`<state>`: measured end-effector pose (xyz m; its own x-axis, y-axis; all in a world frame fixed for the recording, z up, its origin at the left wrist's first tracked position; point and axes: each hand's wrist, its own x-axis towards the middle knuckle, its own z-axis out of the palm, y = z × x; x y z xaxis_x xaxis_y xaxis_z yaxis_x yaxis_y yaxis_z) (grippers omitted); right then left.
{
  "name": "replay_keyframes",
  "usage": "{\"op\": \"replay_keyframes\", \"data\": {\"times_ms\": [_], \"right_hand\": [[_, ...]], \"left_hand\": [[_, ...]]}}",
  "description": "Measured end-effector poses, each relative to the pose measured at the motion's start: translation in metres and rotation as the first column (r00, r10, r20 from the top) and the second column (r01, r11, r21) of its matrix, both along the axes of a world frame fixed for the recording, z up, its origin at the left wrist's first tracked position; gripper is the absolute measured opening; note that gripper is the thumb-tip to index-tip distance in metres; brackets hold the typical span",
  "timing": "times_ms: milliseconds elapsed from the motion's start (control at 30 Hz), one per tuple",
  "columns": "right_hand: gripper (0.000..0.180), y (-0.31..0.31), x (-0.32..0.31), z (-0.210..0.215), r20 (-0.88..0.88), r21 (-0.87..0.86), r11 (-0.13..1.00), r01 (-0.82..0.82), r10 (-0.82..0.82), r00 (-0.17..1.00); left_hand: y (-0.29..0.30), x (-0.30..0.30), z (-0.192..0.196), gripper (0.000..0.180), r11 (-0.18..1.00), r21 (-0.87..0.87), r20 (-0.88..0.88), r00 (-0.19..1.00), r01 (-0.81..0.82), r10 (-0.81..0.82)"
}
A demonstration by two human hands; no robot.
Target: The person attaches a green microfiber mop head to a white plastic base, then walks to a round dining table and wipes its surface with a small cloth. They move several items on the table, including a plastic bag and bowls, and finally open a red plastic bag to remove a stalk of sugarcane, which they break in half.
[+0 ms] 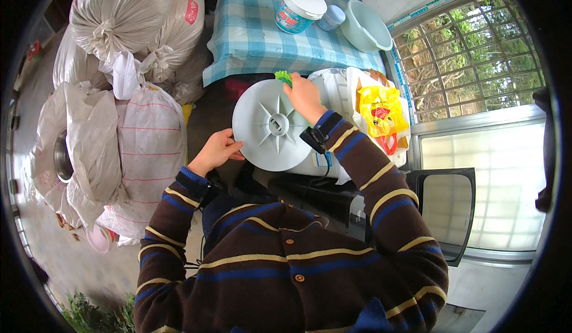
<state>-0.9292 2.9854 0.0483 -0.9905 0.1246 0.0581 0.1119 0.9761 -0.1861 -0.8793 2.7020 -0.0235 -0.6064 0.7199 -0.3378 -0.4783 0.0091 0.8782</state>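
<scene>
In the head view, one grey disc [253,131] is before the torso, rim pinched by the left hand [218,152]; the right hand [305,99], fingers curled, clasps one green frilly piece [282,77] at its far edge. One bucket [293,18], one jar [331,18] and one basin [363,28] stand beyond.

1. The round disc [253,133] looked like pale grey plastic, smooth and matt, with moulded ribs.
2. The green brush [282,77] had a bristly, rough texture and looked like plastic.
3. The checked bench cover [244,41] appeared to be cloth, with a faint sheen.
4. The bucket [291,19] and the basin [353,30] were smooth plastic, the basin slightly translucent.
5. The sacks [152,136] looked like woven plastic, creased and softly shiny.
6. The yellow bag [379,103] was thin, glossy, crinkled plastic.
7. The striped garment [250,279] looked like matt knitted cloth.
8. The window grille [468,50] looked like metal.
</scene>
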Motion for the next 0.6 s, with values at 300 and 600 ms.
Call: {"op": "replay_keyframes", "data": {"times_ms": [300,600], "right_hand": [[0.029,-0.044,-0.014,-0.004,-0.093,-0.024,0.98,-0.197,0.194,0.977],[0.028,-0.082,0.004,0.001,-0.059,-0.03,0.932,-0.362,0.36,0.931]], "left_hand": [[0.021,-0.003,-0.012,0.026,0.997,0.058,0.012,0.998,-0.057,0.057],[0.039,-0.011,-0.024,0.024,0.963,-0.03,-0.005,0.963,-0.269,0.269]]}}
